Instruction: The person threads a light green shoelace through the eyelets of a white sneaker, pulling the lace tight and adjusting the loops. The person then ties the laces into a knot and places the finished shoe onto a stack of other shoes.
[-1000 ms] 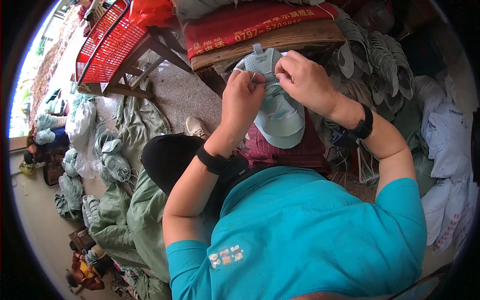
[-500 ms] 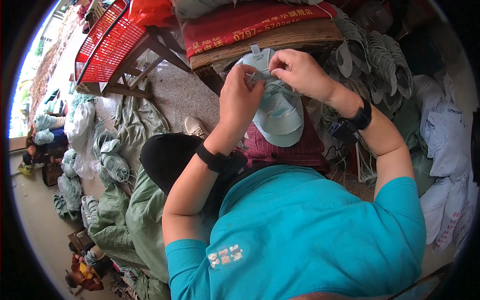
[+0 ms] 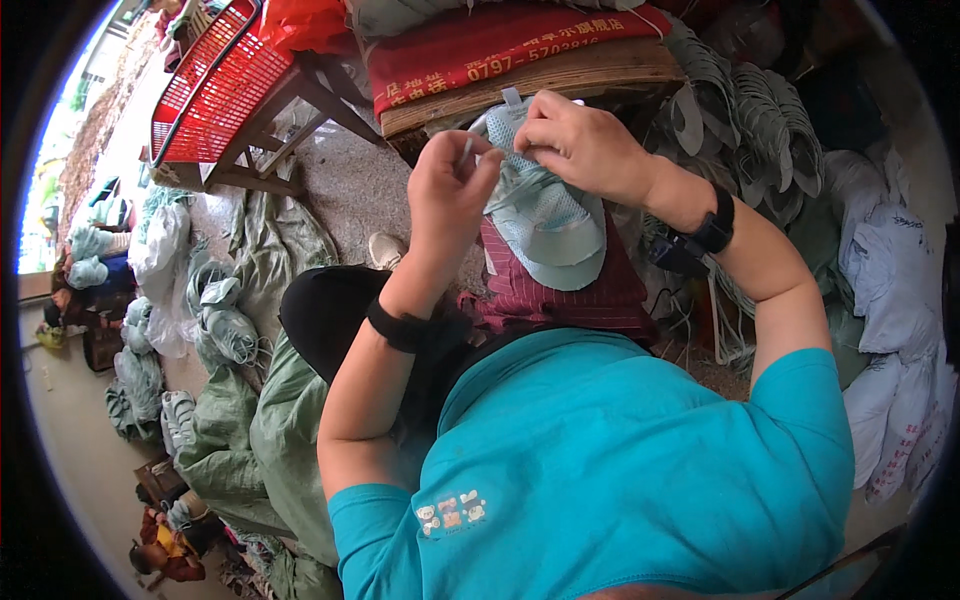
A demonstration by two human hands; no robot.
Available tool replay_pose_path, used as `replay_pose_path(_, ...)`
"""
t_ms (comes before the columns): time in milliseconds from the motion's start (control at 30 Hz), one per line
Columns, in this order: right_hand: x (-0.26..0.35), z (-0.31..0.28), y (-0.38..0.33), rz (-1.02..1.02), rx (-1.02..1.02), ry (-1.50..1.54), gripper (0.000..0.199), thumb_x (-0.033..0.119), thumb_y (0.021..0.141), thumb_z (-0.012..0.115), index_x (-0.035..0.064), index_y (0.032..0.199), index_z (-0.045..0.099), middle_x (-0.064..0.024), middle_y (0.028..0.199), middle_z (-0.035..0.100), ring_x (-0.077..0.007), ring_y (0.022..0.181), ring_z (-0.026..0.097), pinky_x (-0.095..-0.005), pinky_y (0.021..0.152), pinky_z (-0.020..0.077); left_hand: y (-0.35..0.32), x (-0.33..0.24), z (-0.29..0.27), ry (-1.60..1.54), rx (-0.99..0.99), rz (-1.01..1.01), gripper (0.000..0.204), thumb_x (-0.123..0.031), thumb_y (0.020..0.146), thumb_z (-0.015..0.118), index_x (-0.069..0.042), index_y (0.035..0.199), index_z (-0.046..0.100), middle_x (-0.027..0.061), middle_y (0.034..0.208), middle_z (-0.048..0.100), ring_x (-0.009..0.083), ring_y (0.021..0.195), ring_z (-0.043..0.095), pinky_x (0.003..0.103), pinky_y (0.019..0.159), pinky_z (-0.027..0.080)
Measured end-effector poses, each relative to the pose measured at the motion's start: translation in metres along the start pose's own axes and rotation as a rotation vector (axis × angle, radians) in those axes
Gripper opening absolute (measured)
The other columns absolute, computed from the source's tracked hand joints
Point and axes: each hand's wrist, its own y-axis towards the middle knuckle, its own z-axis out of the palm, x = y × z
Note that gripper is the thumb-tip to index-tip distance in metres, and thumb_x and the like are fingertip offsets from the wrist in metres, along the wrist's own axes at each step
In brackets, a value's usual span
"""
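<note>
A pale mint mesh shoe upper (image 3: 550,235) lies over my lap, its tongue end with a small white loop pointing away toward the wooden bench. Above the left side of its eyelet area, my left hand (image 3: 450,180) is pinched closed, and a short bit of white shoelace (image 3: 467,148) shows between thumb and fingers. My right hand (image 3: 580,140) is closed in a pinch over the upper's far right side, close to the tongue. Whatever sits between the right fingertips is too small to make out. Dark bands circle both wrists.
A wooden bench (image 3: 540,75) with a red cloth (image 3: 500,50) stands just beyond my hands. Bundled shoe parts (image 3: 775,125) hang at right beside white sacks (image 3: 890,270). A red basket (image 3: 215,85) rests on a stool at left. Green sacks (image 3: 235,440) lie left; another person sits far lower left.
My left hand has moved left, away from the upper, with the lace bit now showing. My right hand has shifted slightly left and up. The upper has barely moved.
</note>
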Motion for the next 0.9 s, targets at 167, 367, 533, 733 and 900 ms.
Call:
replay_pose_path(167,0.065,0.010,0.002,-0.368,-0.089,0.208,0.018,0.003,0.078,0.066,0.0081,0.095,0.062,-0.0119,0.094,0.058,-0.0311,0.079,0.064,-0.0387,0.067,0.0540,-0.008,0.025,-0.019,-0.538,0.027,-0.134,0.017,-0.013,0.103,0.048,-0.002,0.107,0.059,-0.0040,0.084,0.052,0.0039,0.072,0.045,0.019,0.065,0.039)
replay_pose_path(367,0.103,0.022,-0.001,-0.523,-0.081,0.364,0.022,0.005,0.073,0.071,0.0026,0.089,0.057,-0.0104,0.089,0.057,-0.0289,0.075,0.064,-0.0360,0.061,0.0540,-0.017,0.004,0.004,0.293,-0.079,0.408,0.019,0.003,0.088,0.060,-0.004,0.104,0.068,0.0080,0.090,0.056,0.0198,0.078,0.051,0.031,0.074,0.045)
replay_pose_path(533,0.101,0.017,-0.013,-0.492,0.105,0.257,0.010,0.005,0.076,0.062,0.0009,0.085,0.061,-0.0138,0.090,0.061,-0.0298,0.082,0.067,-0.0383,0.066,0.0569,-0.016,-0.012,0.009,0.146,-0.024,0.143,0.020,0.000,0.081,0.068,-0.006,0.100,0.067,0.0072,0.084,0.059,0.0219,0.085,0.056,0.035,0.083,0.045)
replay_pose_path(733,0.096,0.024,-0.020,-0.557,0.092,0.190,0.009,0.006,0.075,0.062,0.0015,0.083,0.060,-0.0130,0.089,0.058,-0.0262,0.079,0.067,-0.0370,0.064,0.0566,0.001,-0.004,0.013,0.566,-0.024,0.414,0.012,-0.009,0.076,0.070,-0.011,0.085,0.063,0.0020,0.084,0.061,0.0254,0.086,0.056,0.039,0.078,0.041)
replay_pose_path(900,0.089,0.025,-0.025,-0.538,0.121,0.186,0.010,0.006,0.074,0.063,0.0022,0.082,0.059,-0.0118,0.086,0.057,-0.0254,0.078,0.066,-0.0363,0.063,0.0562,0.004,-0.007,0.021,0.675,-0.036,0.436,0.010,-0.011,0.076,0.070,-0.011,0.084,0.063,0.0024,0.084,0.061,0.0260,0.087,0.056,0.040,0.078,0.040)
